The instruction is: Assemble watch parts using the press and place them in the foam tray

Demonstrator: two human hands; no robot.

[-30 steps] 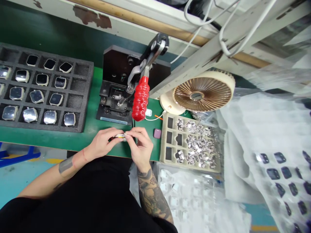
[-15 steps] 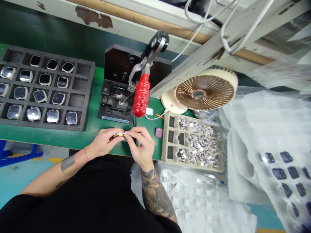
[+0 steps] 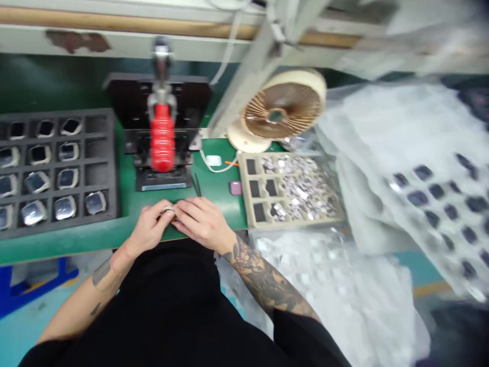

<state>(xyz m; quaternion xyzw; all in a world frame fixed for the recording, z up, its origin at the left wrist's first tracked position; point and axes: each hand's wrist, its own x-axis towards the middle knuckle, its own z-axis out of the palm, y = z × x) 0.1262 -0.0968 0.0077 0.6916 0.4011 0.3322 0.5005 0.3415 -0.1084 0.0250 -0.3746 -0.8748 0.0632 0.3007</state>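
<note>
My left hand (image 3: 151, 228) pinches a small smartwatch case (image 3: 168, 208) at the front edge of the green bench. My right hand (image 3: 201, 219) closes on the same case from the other side, fingers bent over it and covering most of it. A light rim shows between the fingertips; blur hides finer detail. Just beyond the hands stands a black clamp press with a red handle (image 3: 162, 140). Dark tweezers (image 3: 196, 184) lie behind my right hand. To the left, a grey foam tray (image 3: 114, 176) carries several square smartwatches (image 3: 65, 207) in its pockets.
Small metallic parts fill much of a beige tray (image 3: 250, 216) on the right. A purple square piece (image 3: 236, 188), a white cable (image 3: 216, 169) and a fan (image 3: 282, 109) are close by. Plastic sheets with dark square pieces (image 3: 417, 198) hang over the right side.
The view has swung right, shifting the bench leftward in it. My right hand's fingers have folded further over the watch case, which both hands still hold.
</note>
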